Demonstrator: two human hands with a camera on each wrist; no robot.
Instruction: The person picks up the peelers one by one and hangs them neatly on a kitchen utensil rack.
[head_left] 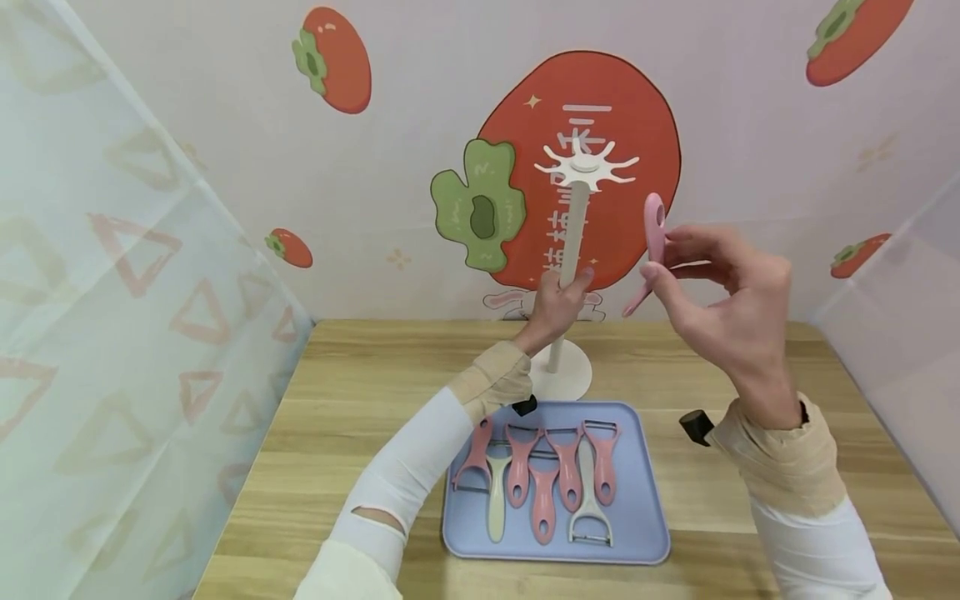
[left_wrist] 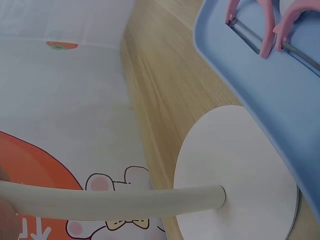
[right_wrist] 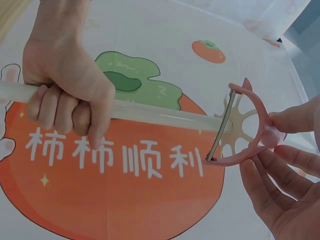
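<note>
My left hand (head_left: 557, 307) grips the white pole (head_left: 573, 233) of an upright stand, fingers wrapped round it, as the right wrist view also shows. On top of the pole sits a white ring of hooks (head_left: 587, 165) with nothing hung on it. To the right of the stand, my right hand (head_left: 731, 296) pinches a pink peeler (head_left: 655, 229) between thumb and fingers, held up in the air a little below hook height. Its metal blade (right_wrist: 221, 124) shows in the right wrist view. The round white base (left_wrist: 235, 165) stands on the table behind the tray.
A blue tray (head_left: 652, 533) lies on the wooden table (head_left: 360, 433) in front of the stand. Several pink peelers (head_left: 544, 504) and two cream ones, such as the left cream peeler (head_left: 497, 500), lie in it. A wall sheet printed with persimmons (head_left: 345, 62) hangs behind.
</note>
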